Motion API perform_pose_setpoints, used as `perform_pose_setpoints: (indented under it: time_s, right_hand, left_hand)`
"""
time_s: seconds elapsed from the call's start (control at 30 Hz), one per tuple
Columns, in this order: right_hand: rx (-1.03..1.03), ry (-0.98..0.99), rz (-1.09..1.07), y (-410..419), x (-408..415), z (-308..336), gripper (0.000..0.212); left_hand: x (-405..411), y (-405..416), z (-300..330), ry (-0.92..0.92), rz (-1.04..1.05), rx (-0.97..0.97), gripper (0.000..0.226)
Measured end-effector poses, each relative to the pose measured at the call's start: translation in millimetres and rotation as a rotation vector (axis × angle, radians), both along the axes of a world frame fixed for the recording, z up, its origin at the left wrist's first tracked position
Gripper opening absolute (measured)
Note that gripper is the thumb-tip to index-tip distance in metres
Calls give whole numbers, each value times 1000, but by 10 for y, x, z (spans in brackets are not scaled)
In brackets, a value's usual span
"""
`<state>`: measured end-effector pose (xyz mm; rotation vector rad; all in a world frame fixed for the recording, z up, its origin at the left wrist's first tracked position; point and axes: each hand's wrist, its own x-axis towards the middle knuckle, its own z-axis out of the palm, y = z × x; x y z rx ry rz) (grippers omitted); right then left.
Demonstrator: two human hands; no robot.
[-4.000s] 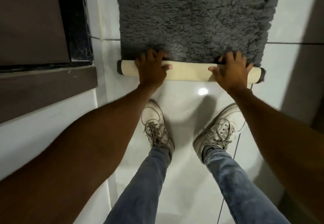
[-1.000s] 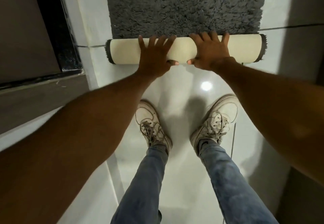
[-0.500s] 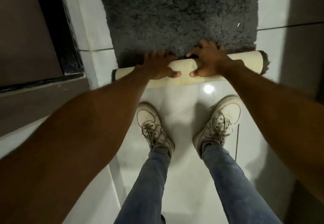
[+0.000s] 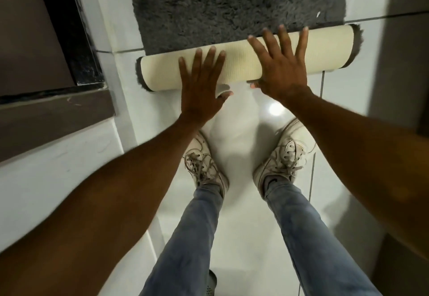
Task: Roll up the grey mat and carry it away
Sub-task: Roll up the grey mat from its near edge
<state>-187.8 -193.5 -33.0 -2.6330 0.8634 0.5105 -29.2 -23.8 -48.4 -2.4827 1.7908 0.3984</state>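
Both hands, left hand (image 4: 202, 89) and right hand (image 4: 281, 63), just went from curled to flat-open on the mat roll (image 4: 162, 73), pushing another turn, plenty of grey mat (image 4: 232, 5) left

grey mat (image 4: 232, 10) | shaggy, near end rolled cream-backing-out, tilted | rest flat on floor

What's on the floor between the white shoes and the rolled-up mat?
Nothing: the head view shows bare glossy white tile floor between the white sneakers and the cream-backed grey mat roll, with only a light reflection.
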Motion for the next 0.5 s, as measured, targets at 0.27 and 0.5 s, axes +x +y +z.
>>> perform_pose_setpoints:
  time_s: [0.27, 0.5]
  right_hand:
    - [117, 226, 37, -594, 503, 75, 105]
    - [591, 558, -28, -906, 801, 173, 127]
  left_hand:
    - [406, -670, 129, -19, 42, 141, 84]
    - [738, -1080, 282, 227, -32, 487, 104]
